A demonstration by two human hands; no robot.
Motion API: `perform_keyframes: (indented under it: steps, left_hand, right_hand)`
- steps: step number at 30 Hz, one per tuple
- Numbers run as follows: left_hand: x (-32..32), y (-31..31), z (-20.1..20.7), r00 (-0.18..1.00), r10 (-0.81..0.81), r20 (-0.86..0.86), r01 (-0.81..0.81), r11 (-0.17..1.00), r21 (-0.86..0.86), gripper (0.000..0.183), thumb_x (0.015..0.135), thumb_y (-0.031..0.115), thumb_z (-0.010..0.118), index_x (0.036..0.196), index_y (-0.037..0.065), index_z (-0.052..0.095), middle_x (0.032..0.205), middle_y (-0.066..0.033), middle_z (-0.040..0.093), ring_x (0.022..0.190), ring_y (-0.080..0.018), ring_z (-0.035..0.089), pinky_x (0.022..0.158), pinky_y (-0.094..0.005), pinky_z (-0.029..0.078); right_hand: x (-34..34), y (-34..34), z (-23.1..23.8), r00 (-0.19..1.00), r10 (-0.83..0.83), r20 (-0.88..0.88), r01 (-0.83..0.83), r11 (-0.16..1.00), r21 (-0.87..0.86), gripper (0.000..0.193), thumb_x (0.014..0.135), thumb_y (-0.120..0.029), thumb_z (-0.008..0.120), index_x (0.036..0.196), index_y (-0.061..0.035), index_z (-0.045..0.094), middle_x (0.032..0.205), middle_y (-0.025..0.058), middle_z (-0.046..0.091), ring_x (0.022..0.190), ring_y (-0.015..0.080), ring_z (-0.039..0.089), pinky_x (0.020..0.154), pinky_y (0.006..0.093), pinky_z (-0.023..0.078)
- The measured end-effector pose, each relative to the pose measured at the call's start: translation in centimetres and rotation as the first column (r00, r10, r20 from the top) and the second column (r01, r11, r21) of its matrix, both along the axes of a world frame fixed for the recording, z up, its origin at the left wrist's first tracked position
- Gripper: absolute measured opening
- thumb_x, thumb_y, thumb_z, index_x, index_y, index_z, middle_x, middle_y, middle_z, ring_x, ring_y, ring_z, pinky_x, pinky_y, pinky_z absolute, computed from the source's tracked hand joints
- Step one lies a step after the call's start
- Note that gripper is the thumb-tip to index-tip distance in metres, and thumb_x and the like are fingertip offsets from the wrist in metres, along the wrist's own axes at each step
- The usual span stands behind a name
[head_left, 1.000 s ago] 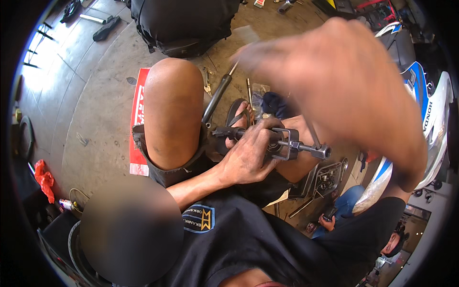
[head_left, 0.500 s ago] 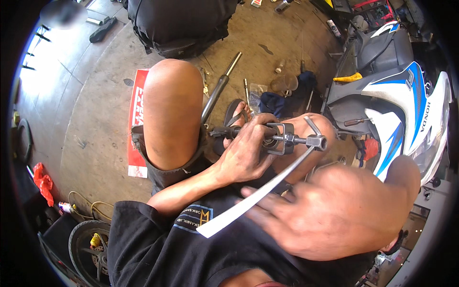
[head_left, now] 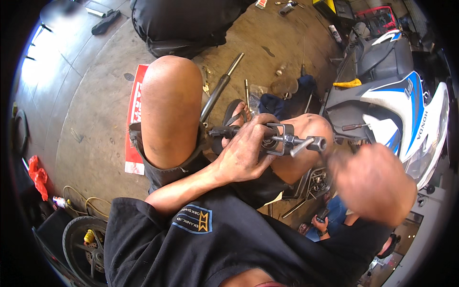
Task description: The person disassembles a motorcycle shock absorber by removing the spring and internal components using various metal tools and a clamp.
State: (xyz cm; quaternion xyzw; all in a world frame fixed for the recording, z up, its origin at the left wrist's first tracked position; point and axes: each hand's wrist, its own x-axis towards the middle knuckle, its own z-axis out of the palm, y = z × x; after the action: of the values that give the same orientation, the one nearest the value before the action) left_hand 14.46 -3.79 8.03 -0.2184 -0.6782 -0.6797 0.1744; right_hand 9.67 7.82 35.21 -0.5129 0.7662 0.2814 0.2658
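Observation:
My left hand is closed around a dark metal screw tool with a squared frame. A threaded screw passes through the frame and ends in a hex head. By the head, a grey cross bar sticks out at a slant. To the right of the head is my right hand, smeared by motion. Its fingers are too blurred to read, and I cannot tell whether it touches the bar. The tool's other end projects left of my left hand, above my sandalled foot.
A fork tube lies on the floor beyond my knee. A white and blue motorcycle fairing stands at right, a screwdriver beside it. A black bag is at the back. Another person's hand shows at lower right, near a parts tray.
My right hand has moved up and right, away from my shirt. The cross bar has turned and no longer spans toward my chest. My left hand keeps its grip.

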Motion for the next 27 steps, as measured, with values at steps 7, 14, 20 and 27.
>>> perform_keyframes:
  steps: [7,14,20,27]
  left_hand:
    - [0.0,0.3,0.5,0.999,-0.011,-0.033,0.01,1.0,-0.027,0.048,0.075,0.0,0.071,0.116,-0.002,0.046,0.121,-0.0247,0.052,0.108,-0.0439,0.057,0.092,-0.0492,0.045]
    - [0.9,0.6,0.6,0.999,-0.045,0.018,0.046,0.996,-0.075,0.054,0.072,0.002,0.076,0.116,-0.001,0.044,0.123,-0.0219,0.049,0.11,-0.0419,0.055,0.093,-0.0474,0.045]
    - [0.3,0.1,0.1,1.0,-0.011,-0.004,0.011,0.999,-0.046,0.054,0.072,0.0,0.075,0.116,-0.001,0.044,0.121,-0.0223,0.051,0.107,-0.0414,0.058,0.093,-0.0472,0.045]
    - [0.4,0.4,-0.1,0.999,0.013,-0.033,-0.014,1.0,-0.023,0.053,0.071,-0.004,0.074,0.114,-0.001,0.045,0.119,-0.0239,0.052,0.106,-0.0416,0.058,0.091,-0.0472,0.046]
  right_hand:
    - [0.0,-4.7,-1.5,0.932,0.3,0.202,-0.245,0.935,-0.258,0.043,0.08,-0.019,0.063,0.119,-0.0022,0.067,0.102,0.008,0.072,0.052,0.0144,0.064,0.041,0.0313,0.045]
    - [-8.2,-3.6,-2.3,0.956,0.105,-0.273,-0.194,0.926,-0.324,0.039,0.074,-0.01,0.064,0.113,-0.006,0.07,0.099,0.0108,0.073,0.078,0.0307,0.07,0.068,0.04,0.055]
    - [-2.1,2.6,-0.9,0.989,0.052,-0.138,-0.049,0.998,0.026,0.028,0.078,-0.013,0.064,0.104,-0.0026,0.069,0.095,0.0116,0.07,0.066,0.0264,0.068,0.058,0.037,0.051]
    - [1.4,-3.6,-1.2,0.897,0.287,0.337,-0.214,0.947,-0.238,0.04,0.083,-0.024,0.061,0.116,-0.0043,0.071,0.114,0.0114,0.072,0.061,0.0122,0.069,0.047,0.0279,0.052]
